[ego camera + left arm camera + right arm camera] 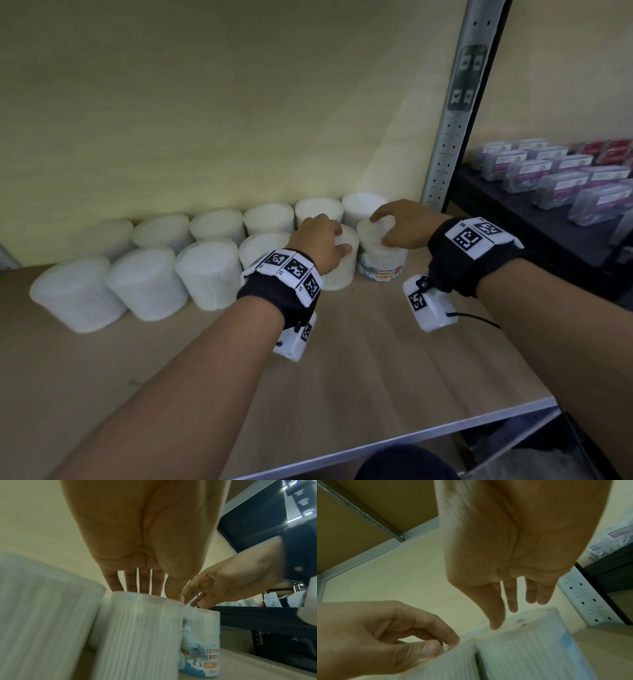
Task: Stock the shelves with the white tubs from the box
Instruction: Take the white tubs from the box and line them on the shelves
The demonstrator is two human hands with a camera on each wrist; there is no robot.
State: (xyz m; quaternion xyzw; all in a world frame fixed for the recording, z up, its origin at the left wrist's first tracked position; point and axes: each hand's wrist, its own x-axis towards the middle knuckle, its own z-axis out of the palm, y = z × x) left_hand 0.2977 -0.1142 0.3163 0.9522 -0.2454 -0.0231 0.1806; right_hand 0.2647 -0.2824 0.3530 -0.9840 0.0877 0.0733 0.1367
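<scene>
Two rows of white tubs [147,281] stand at the back of the wooden shelf [342,383]. My left hand [329,240] grips the top of a plain white tub [342,274] in the front row, fingers over the lid's far rim and thumb on the near rim [173,595]. Just to its right stands a tub with a blue "Cotton Buds" label [383,265], touching it. My right hand [400,222] holds that tub's lid from above by the fingertips. In the right wrist view the labelled tub [522,649] sits under my right fingers [512,601]. No box is in view.
A perforated grey metal upright [455,120] rises at the shelf's right end, close behind my right hand. Beyond it a dark shelf [496,212] carries rows of clear packets [565,178]. A pale wall backs the tubs. The shelf's front half is bare wood.
</scene>
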